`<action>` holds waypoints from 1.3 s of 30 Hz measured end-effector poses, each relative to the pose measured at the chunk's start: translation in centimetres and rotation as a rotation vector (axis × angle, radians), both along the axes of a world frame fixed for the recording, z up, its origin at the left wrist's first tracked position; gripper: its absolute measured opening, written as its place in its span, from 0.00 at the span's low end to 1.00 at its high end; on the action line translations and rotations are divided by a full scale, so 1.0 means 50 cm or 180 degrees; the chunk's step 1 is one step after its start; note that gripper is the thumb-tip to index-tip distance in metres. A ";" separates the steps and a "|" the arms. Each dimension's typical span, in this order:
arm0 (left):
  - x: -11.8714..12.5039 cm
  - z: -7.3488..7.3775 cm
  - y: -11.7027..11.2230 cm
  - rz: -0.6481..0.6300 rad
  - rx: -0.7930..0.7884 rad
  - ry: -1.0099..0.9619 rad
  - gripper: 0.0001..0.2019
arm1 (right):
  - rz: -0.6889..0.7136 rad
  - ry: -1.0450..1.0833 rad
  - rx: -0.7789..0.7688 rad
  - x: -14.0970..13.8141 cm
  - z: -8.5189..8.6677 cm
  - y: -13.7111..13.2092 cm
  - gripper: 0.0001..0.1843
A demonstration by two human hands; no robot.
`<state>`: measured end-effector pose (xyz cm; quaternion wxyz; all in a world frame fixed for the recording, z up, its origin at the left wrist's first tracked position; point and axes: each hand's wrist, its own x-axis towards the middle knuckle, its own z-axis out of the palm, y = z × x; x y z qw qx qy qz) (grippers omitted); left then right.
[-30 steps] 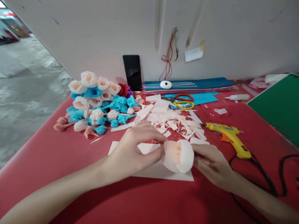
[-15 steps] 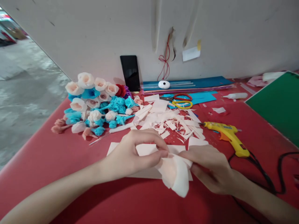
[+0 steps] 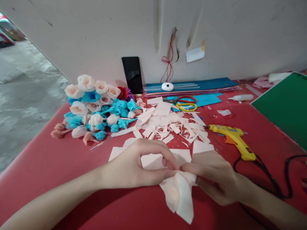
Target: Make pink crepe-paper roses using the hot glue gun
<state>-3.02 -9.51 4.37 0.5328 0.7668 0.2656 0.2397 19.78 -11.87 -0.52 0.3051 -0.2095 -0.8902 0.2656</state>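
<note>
A cream-coloured paper flower [image 3: 178, 195] hangs downward between my two hands, its petals spread toward me. My left hand [image 3: 141, 163] pinches its gathered upper end between thumb and fingers. My right hand [image 3: 213, 175] grips the same end from the right, with its fingertips close to those of the left. Part of the gathered end is hidden by my fingers. Beneath my hands lie pale paper sheets [image 3: 182, 155] on the red tabletop [image 3: 115, 207].
Finished paper flowers [image 3: 86, 83] are heaped at the left. Paper scraps [image 3: 177, 123], scissors [image 3: 185, 103] and blue paper [image 3: 207, 99] lie ahead. To the right are a yellow glue gun [image 3: 236, 139] with its black cord, a white bottle [image 3: 241, 98] and a green board [image 3: 285, 108]. A phone [image 3: 132, 75] leans against the wall.
Both hands have moved slightly down and toward each other. The paper flower has lowered and turned, its petals now pointing more steeply downward.
</note>
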 end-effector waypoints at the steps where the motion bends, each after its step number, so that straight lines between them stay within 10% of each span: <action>1: 0.000 -0.002 0.000 -0.0033 0.0000 -0.0007 0.03 | 0.0019 0.0001 -0.0017 -0.001 0.000 0.001 0.17; 32: -0.001 -0.011 0.006 0.0251 -0.1047 -0.0149 0.02 | -0.0005 0.0267 -0.0907 -0.007 0.004 0.002 0.18; 39: 0.011 -0.052 0.000 0.0041 -0.2111 -0.1348 0.09 | -0.0010 0.0915 -0.2614 -0.020 -0.003 -0.003 0.08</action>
